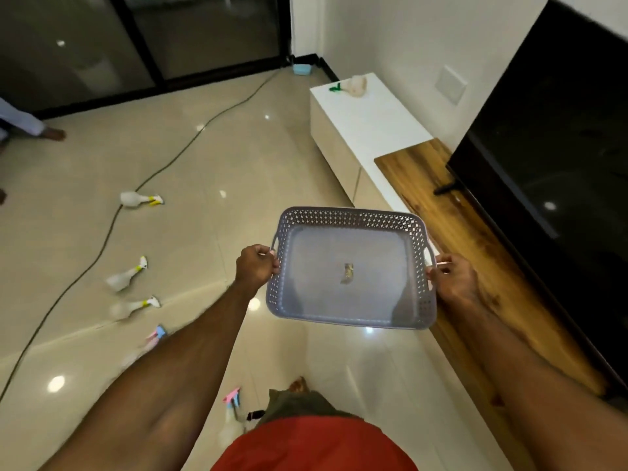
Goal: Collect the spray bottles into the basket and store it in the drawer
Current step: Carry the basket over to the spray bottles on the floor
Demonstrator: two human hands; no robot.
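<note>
While the person holds the basket (350, 266) out in the air over the tiled floor (210, 164), no bottle has gone into it; only a small scrap of label (347, 273) shows on its bottom. The left hand (256, 266) is closed around the handle on the basket's left side, and the right hand (450, 277) is closed around the handle on its right side, so the two hands are apart with the basket level between them. The spray bottles lie on the floor to the left of the basket: a yellow-nozzled bottle (139, 199) farthest from it beside a green cable (112, 229), two more yellow-nozzled ones (127, 275) (136, 305) nearer, a blurred pink-and-blue one (154, 336) just beyond the left forearm, and another pink-and-blue one (234, 401) below the basket, near the person's body. To the right of the basket runs a low cabinet (367, 124), where another bottle with a green nozzle (353, 85) lies; its drawer fronts are shut. The step in hand looks like bringing the basket to the bottles. The next move probably calls for setting it down on the floor close to the bottles, or freeing one hand, since both are now taken up with carrying.
</note>
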